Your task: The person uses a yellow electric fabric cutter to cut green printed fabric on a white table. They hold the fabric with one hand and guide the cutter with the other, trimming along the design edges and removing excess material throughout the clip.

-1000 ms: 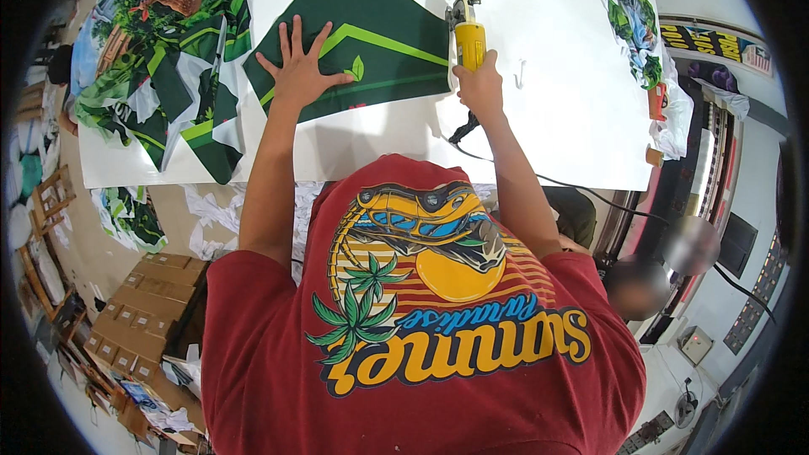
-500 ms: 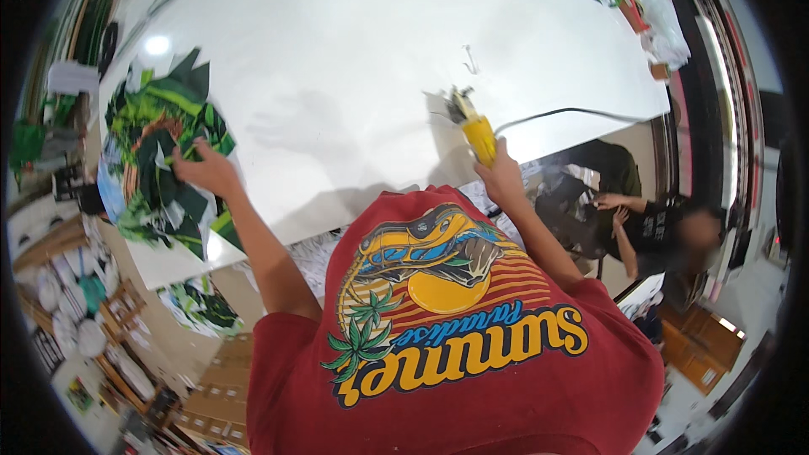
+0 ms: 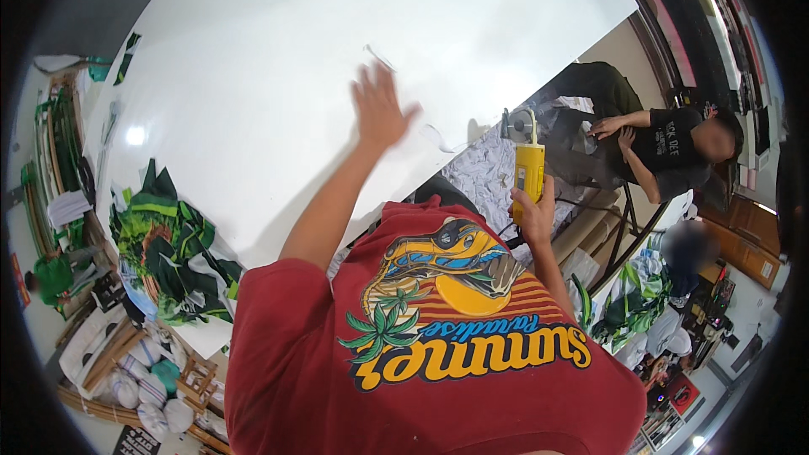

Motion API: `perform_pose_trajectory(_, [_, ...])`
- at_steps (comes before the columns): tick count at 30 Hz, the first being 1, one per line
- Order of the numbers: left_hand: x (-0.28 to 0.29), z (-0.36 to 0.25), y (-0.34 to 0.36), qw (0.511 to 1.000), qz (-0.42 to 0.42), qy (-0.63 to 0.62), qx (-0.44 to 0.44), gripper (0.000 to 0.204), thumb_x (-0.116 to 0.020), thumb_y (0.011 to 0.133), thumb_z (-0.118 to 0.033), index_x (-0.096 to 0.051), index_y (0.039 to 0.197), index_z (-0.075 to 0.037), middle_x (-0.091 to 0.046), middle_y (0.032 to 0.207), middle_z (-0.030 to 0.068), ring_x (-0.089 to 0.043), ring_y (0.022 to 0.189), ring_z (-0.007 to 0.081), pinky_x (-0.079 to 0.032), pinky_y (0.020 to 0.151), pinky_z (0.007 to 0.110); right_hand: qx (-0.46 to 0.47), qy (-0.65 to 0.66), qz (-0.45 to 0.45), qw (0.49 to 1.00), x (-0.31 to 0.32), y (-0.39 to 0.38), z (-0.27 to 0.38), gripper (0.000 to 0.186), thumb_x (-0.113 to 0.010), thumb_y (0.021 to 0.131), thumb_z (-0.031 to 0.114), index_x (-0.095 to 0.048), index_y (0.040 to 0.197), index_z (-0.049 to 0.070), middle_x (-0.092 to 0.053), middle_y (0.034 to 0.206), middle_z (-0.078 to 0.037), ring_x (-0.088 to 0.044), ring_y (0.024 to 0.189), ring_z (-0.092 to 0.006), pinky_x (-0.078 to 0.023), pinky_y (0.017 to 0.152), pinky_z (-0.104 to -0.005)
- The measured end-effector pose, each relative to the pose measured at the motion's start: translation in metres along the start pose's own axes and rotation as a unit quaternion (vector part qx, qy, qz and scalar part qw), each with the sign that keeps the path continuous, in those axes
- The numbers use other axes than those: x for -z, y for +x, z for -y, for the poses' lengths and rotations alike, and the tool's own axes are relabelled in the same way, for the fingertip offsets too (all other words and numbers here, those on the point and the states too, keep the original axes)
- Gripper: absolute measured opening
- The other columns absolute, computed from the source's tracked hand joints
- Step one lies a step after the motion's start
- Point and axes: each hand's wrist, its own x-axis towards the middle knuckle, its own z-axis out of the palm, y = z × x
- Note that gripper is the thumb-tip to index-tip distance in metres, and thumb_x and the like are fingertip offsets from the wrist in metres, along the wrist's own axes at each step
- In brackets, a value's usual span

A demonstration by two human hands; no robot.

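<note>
Cutter [image 3: 527, 170] in yellow sits upright in the right hand [image 3: 534, 212], fingers wrapped tight around its handle, held off the near edge of the white table [image 3: 253, 76], above the crumpled white scraps [image 3: 484, 170] on the floor. Left hand [image 3: 377, 109] stretches out over the bare tabletop, fingers spread and blurred, whether it touches the surface I cannot tell. Green printed fabric pieces [image 3: 168, 244] lie heaped at the table's left end. Beyond the right edge, a person in a black shirt [image 3: 666, 147] sits with arms folded.
</note>
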Motion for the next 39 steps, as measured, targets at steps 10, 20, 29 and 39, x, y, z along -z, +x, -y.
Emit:
perform_pose_trajectory(10, [0.005, -0.048, -0.050, 0.955, 0.104, -0.162, -0.228, 0.084, -0.077, 0.118, -0.046, -0.052, 0.192, -0.013, -0.031, 0.209, 0.0184, -0.026, 0.192, 0.0499, -0.024, 0.149, 0.081, -0.011, 0.058, 0.057, 0.997, -0.015, 0.163, 0.053, 0.057, -0.093, 0.105, 0.015, -0.059, 0.149, 0.003, -0.079, 0.101, -0.015, -0.076, 0.065, -0.0220, -0.063, 0.057, -0.0404])
perform_pose_trajectory(20, [0.056, -0.008, -0.053, 0.895, 0.280, -0.301, -0.176, 0.050, -0.070, 0.125, -0.030, -0.072, 0.172, -0.013, -0.066, 0.187, 0.0152, -0.075, 0.157, 0.0400, -0.066, 0.125, 0.050, -0.018, 0.013, 0.213, 0.977, -0.044, 0.453, 0.171, 0.067, -0.088, 0.112, 0.023, -0.053, 0.164, 0.000, -0.077, 0.098, -0.018, -0.081, 0.065, -0.0277, -0.067, 0.058, -0.0451])
perform_pose_trajectory(29, [0.056, -0.011, -0.063, 0.974, 0.123, -0.096, 0.163, 0.075, -0.077, 0.121, -0.043, -0.059, 0.190, -0.021, -0.030, 0.207, 0.0275, -0.028, 0.193, 0.0453, -0.018, 0.149, 0.073, -0.023, -0.402, 0.277, 0.873, -0.051, 0.607, 0.274, 0.077, -0.101, 0.097, 0.050, -0.088, 0.147, -0.008, -0.093, 0.116, -0.028, -0.092, 0.082, -0.0361, -0.076, 0.067, -0.0487])
perform_pose_trajectory(39, [0.007, -0.001, -0.054, 0.963, 0.147, -0.070, 0.216, 0.081, -0.065, 0.121, -0.069, -0.060, 0.190, -0.027, -0.026, 0.210, 0.0264, -0.017, 0.197, 0.0423, 0.002, 0.149, 0.076, 0.397, -0.315, 0.002, 0.862, -0.280, 0.926, 0.469, 0.096, -0.097, 0.104, 0.043, -0.061, 0.185, 0.009, -0.051, 0.196, -0.027, -0.057, 0.176, -0.0475, -0.048, 0.144, -0.0528])
